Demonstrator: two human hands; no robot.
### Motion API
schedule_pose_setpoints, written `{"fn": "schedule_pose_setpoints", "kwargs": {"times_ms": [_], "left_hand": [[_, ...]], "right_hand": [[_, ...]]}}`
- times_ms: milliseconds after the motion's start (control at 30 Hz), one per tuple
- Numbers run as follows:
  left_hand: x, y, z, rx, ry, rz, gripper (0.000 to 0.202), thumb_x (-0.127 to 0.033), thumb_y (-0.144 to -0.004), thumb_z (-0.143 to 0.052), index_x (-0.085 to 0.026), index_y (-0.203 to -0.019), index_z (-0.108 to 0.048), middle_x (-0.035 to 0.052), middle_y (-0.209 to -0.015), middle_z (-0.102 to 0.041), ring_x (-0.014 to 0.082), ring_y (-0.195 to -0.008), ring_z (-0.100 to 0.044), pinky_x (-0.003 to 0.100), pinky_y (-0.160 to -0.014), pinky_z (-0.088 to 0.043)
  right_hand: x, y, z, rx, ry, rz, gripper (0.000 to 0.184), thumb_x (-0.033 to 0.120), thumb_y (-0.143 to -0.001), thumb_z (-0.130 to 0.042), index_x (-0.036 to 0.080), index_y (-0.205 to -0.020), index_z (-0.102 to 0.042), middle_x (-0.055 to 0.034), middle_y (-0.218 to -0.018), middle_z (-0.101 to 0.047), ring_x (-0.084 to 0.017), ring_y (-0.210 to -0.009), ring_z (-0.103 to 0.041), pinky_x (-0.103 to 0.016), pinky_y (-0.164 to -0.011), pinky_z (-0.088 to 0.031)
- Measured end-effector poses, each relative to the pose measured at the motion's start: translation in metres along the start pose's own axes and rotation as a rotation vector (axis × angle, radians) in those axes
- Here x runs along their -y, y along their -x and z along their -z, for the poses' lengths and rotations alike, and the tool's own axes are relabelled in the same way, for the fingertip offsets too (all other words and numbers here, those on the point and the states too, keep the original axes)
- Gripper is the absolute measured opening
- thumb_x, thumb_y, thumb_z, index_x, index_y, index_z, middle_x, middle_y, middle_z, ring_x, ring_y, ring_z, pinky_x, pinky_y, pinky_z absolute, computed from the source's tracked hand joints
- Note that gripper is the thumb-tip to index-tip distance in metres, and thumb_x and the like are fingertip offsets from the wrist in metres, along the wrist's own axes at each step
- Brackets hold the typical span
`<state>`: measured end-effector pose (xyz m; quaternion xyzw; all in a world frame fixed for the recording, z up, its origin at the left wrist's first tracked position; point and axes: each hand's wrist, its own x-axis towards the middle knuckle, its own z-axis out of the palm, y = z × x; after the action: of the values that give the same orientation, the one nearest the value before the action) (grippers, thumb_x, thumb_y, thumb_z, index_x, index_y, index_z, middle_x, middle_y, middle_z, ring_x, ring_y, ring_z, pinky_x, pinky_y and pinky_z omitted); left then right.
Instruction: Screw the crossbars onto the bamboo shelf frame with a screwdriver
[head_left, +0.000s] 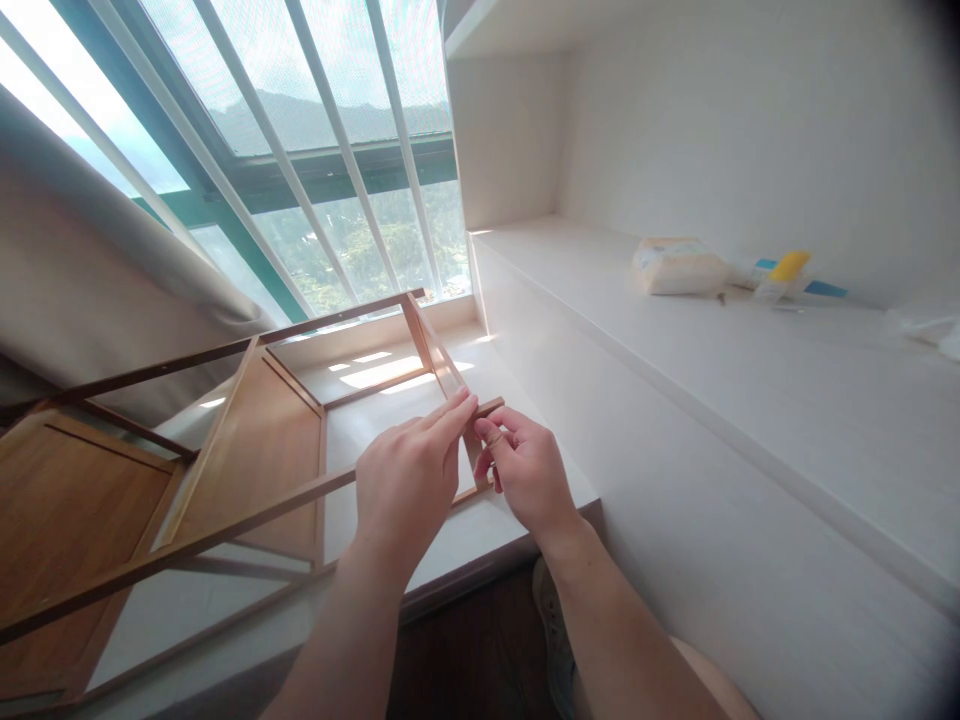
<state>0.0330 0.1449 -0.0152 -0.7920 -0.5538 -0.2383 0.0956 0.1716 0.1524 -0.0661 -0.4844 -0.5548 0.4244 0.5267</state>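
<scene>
A brown wooden shelf frame (247,522) lies on its side on the white window ledge (375,425), with flat wooden panels (262,450) set across it at the left. My left hand (412,470) is closed over the frame's near rail at the right end corner, its fingers pointing along the wood. Against the outer side of that same corner, my right hand (532,465) has its thumb and fingers curled together. Whatever sits between those fingertips is too small or hidden to make out.
White vertical bars (322,110) cross the window behind the frame. A grey curtain (112,230) hangs at the left. On the white shelf (600,280) at the right lie a soft tissue pack (679,267) and a yellow-capped item (791,265). Below the ledge is dark floor (472,650).
</scene>
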Motion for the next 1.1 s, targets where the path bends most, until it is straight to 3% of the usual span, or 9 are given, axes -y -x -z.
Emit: {"fn": "schedule_pose_setpoints", "kwargs": {"times_ms": [233, 400, 633, 900, 1100], "left_hand": [[-0.002, -0.001, 0.000, 0.011, -0.012, 0.014, 0.037, -0.023, -0.096, -0.048, -0.039, -0.125, -0.064, -0.0124, -0.129, -0.063, 0.0197, -0.095, -0.071, 0.033, -0.069, -0.052], [-0.003, -0.002, 0.000, -0.006, -0.011, 0.016, 0.036, -0.024, -0.096, -0.048, -0.038, -0.123, -0.065, -0.0126, -0.127, -0.065, 0.0194, -0.095, -0.071, 0.031, -0.068, -0.051], [-0.003, 0.000, 0.000, -0.008, 0.002, 0.013, 0.037, -0.021, -0.096, -0.046, -0.037, -0.123, -0.066, -0.0107, -0.128, -0.065, 0.0204, -0.096, -0.071, 0.032, -0.070, -0.052], [-0.006, -0.001, -0.001, -0.039, 0.036, 0.026, 0.032, -0.028, -0.096, -0.048, -0.034, -0.121, -0.068, -0.0052, -0.125, -0.067, 0.0218, -0.098, -0.071, 0.033, -0.073, -0.054], [-0.004, -0.004, -0.001, -0.044, 0.119, 0.009, 0.032, -0.027, -0.094, -0.052, -0.030, -0.122, -0.066, -0.0026, -0.126, -0.068, 0.0217, -0.107, -0.067, 0.035, -0.088, -0.053]], "right_hand": [[-0.002, -0.001, -0.003, -0.031, 0.019, -0.069, 0.044, 0.058, -0.092, -0.051, 0.019, -0.075, -0.063, -0.0007, -0.050, -0.062, -0.010, -0.041, -0.049, -0.020, -0.041, -0.033], [-0.009, -0.004, -0.004, 0.015, -0.096, -0.111, 0.052, 0.066, -0.087, -0.053, 0.018, -0.067, -0.056, -0.0019, -0.050, -0.062, -0.010, -0.037, -0.048, -0.020, -0.037, -0.033], [-0.018, -0.002, 0.002, 0.072, -0.243, -0.102, 0.054, 0.069, -0.085, -0.055, 0.017, -0.071, -0.057, -0.0018, -0.052, -0.062, -0.011, -0.038, -0.049, -0.021, -0.037, -0.034], [-0.017, 0.005, 0.009, -0.076, -0.288, -0.125, 0.039, 0.055, -0.091, -0.055, 0.018, -0.080, -0.056, -0.0017, -0.064, -0.066, -0.011, -0.048, -0.053, -0.021, -0.044, -0.039], [-0.024, 0.012, 0.003, -0.166, -0.409, -0.119, 0.032, 0.048, -0.095, -0.051, 0.019, -0.081, -0.053, -0.0007, -0.065, -0.065, -0.011, -0.051, -0.052, -0.022, -0.047, -0.039]]}}
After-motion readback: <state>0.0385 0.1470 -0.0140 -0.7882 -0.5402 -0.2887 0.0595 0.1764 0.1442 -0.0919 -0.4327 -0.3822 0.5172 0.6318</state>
